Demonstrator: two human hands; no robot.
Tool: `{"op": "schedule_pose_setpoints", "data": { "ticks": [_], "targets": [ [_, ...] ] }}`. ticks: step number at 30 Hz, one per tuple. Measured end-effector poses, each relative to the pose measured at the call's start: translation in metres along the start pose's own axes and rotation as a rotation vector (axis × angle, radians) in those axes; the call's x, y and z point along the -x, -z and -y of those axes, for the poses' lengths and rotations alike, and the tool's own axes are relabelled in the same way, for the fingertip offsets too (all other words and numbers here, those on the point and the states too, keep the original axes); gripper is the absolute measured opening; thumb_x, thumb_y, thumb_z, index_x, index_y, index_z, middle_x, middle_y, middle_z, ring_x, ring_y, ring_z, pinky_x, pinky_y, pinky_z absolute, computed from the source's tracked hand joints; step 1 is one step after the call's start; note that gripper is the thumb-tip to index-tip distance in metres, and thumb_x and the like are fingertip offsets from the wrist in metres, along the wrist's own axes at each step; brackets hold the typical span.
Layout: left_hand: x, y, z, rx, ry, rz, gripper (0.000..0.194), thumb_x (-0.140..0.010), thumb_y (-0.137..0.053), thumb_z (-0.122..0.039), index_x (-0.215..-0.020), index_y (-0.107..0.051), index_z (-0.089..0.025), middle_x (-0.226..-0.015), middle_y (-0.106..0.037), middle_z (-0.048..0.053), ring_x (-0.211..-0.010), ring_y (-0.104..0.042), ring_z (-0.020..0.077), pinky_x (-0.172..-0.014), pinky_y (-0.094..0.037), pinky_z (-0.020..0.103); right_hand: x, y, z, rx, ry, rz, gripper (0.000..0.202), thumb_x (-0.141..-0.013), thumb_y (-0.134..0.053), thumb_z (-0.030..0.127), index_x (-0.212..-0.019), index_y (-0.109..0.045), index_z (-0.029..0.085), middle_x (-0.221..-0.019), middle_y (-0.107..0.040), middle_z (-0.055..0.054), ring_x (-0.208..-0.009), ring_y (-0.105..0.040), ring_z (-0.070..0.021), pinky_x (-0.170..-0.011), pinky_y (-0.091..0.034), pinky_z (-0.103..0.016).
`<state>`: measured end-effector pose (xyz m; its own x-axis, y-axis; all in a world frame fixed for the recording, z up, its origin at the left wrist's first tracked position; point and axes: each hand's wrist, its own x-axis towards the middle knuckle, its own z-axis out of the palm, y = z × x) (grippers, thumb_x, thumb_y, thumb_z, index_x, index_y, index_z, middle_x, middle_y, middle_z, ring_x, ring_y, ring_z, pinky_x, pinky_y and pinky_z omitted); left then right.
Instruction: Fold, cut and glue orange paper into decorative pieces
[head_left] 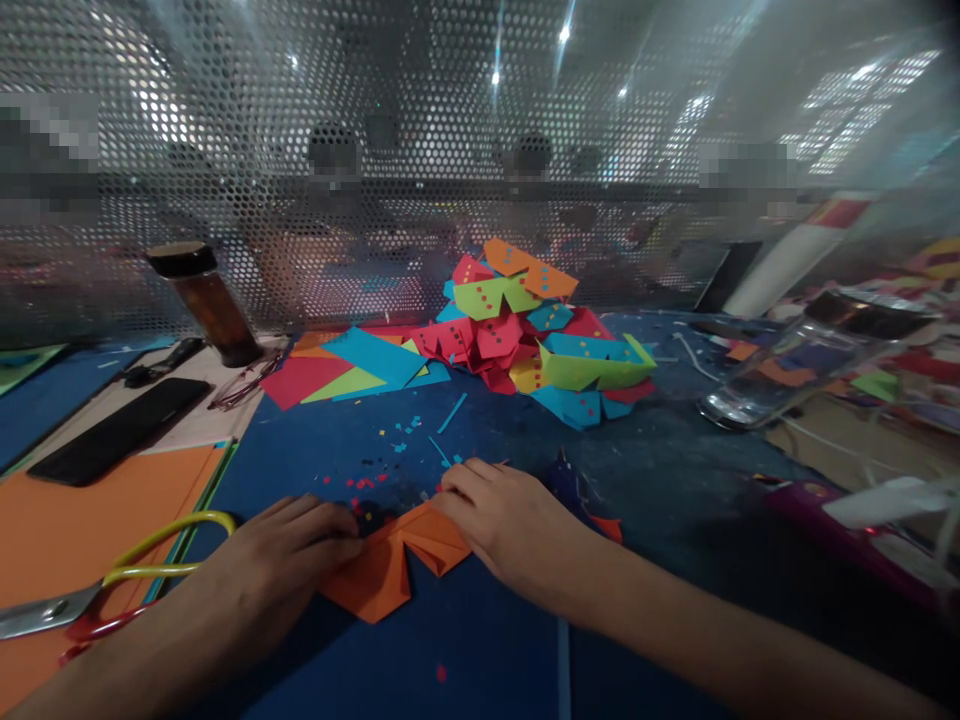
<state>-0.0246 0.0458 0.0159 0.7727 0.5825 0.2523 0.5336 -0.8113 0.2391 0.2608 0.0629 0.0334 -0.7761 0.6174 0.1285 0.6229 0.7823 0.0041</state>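
A folded orange paper [375, 580] with a V-shaped notch in its near edge lies on the blue table top [495, 650]. My left hand [296, 545] holds its left end with curled fingers. At the right end, my right hand [499, 515] has its fingers bent over the paper, gripping it. The fingertips and thumbs are partly hidden. Beyond the hands are small red and blue paper scraps [405, 432]. Behind these rises a pile of folded coloured papers [499, 335] with punched squares, beside flat folded papers [367, 360].
Scissors [56, 608] lie on orange sheets [161, 480] at the left, near a black phone [124, 430] and a dark bottle [214, 310]. To the right are a clear bottle [795, 360] and a purple object [847, 540]. A perforated metal screen [420, 80] stands behind.
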Motion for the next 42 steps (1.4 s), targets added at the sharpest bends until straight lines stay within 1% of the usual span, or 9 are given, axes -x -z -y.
{"op": "schedule_pose_setpoints", "data": {
  "ticks": [4,8,16,23,28,32,35,39,42],
  "targets": [
    [0.002,0.000,0.001,-0.008,-0.035,-0.095,0.031,-0.095,-0.038,-0.007,-0.105,-0.064,-0.023,-0.106,-0.071,0.004,-0.088,-0.067,0.0166,-0.075,-0.055,0.029,0.000,0.001,0.000,0.007,-0.007,0.008,0.032,-0.084,-0.053,0.002,-0.112,-0.062,0.015,-0.104,-0.063,-0.007,-0.091,-0.055,-0.0208,-0.070,-0.043,-0.033],
    [0.003,0.000,0.000,-0.014,-0.047,-0.150,0.028,-0.096,-0.040,-0.008,-0.100,-0.063,-0.022,-0.105,-0.073,0.004,-0.088,-0.068,0.0165,-0.074,-0.055,0.028,0.001,0.001,0.000,0.002,0.000,0.005,0.035,-0.084,-0.053,0.000,-0.115,-0.061,0.015,-0.103,-0.063,-0.007,-0.091,-0.055,-0.0209,-0.070,-0.043,-0.033],
    [0.006,0.005,-0.002,-0.055,-0.040,-0.116,0.029,-0.094,-0.039,-0.007,-0.093,-0.064,-0.023,-0.107,-0.074,0.003,-0.091,-0.071,0.0166,-0.075,-0.056,0.029,0.001,0.002,0.000,-0.009,-0.003,0.032,0.033,-0.084,-0.054,0.001,-0.113,-0.061,0.015,-0.107,-0.063,-0.008,-0.093,-0.056,-0.0220,-0.074,-0.045,-0.034],
    [0.008,0.005,-0.002,-0.043,-0.032,-0.133,0.030,-0.093,-0.039,-0.006,-0.090,-0.063,-0.023,-0.107,-0.074,0.003,-0.090,-0.071,0.0161,-0.075,-0.056,0.029,0.001,-0.002,-0.002,-0.008,0.008,-0.008,0.032,-0.085,-0.054,0.001,-0.113,-0.061,0.015,-0.105,-0.063,-0.008,-0.093,-0.056,-0.0211,-0.073,-0.044,-0.033],
    [0.011,0.003,-0.001,-0.020,0.001,-0.090,0.029,-0.093,-0.040,-0.005,-0.088,-0.062,-0.022,-0.110,-0.073,0.003,-0.094,-0.070,0.0155,-0.079,-0.057,0.030,0.001,-0.002,-0.001,0.001,0.013,-0.018,0.034,-0.084,-0.053,0.001,-0.114,-0.061,0.015,-0.105,-0.064,-0.008,-0.092,-0.056,-0.0210,-0.072,-0.044,-0.033],
    [0.010,0.001,-0.002,0.023,0.020,-0.131,0.030,-0.092,-0.037,-0.003,-0.083,-0.060,-0.021,-0.107,-0.074,0.005,-0.094,-0.070,0.0155,-0.078,-0.057,0.029,0.001,-0.001,0.000,0.016,0.010,-0.026,0.028,-0.085,-0.053,0.002,-0.109,-0.062,0.015,-0.101,-0.064,-0.008,-0.090,-0.057,-0.0208,-0.071,-0.044,-0.033],
    [0.009,0.000,-0.003,0.040,0.025,-0.145,0.030,-0.092,-0.037,-0.003,-0.083,-0.059,-0.021,-0.105,-0.073,0.005,-0.092,-0.070,0.0154,-0.077,-0.057,0.028,0.000,-0.001,0.000,0.028,0.008,-0.029,0.025,-0.086,-0.051,0.001,-0.103,-0.062,0.015,-0.097,-0.064,-0.007,-0.088,-0.057,-0.0204,-0.070,-0.044,-0.033],
    [0.009,-0.001,-0.004,0.072,0.041,-0.119,0.029,-0.093,-0.035,-0.003,-0.087,-0.057,-0.021,-0.108,-0.071,0.005,-0.095,-0.068,0.0160,-0.078,-0.056,0.030,0.000,-0.001,-0.001,0.043,0.006,-0.019,0.021,-0.087,-0.051,0.002,-0.100,-0.060,0.015,-0.096,-0.063,-0.006,-0.085,-0.056,-0.0207,-0.069,-0.044,-0.034],
    [0.008,-0.004,-0.005,0.105,0.098,-0.114,0.027,-0.095,-0.036,-0.005,-0.097,-0.057,-0.022,-0.106,-0.069,0.005,-0.096,-0.066,0.0160,-0.079,-0.055,0.029,0.000,-0.001,-0.001,0.043,0.003,-0.015,0.020,-0.087,-0.052,0.003,-0.101,-0.060,0.015,-0.096,-0.063,-0.006,-0.084,-0.056,-0.0209,-0.069,-0.043,-0.034]
  ]
}}
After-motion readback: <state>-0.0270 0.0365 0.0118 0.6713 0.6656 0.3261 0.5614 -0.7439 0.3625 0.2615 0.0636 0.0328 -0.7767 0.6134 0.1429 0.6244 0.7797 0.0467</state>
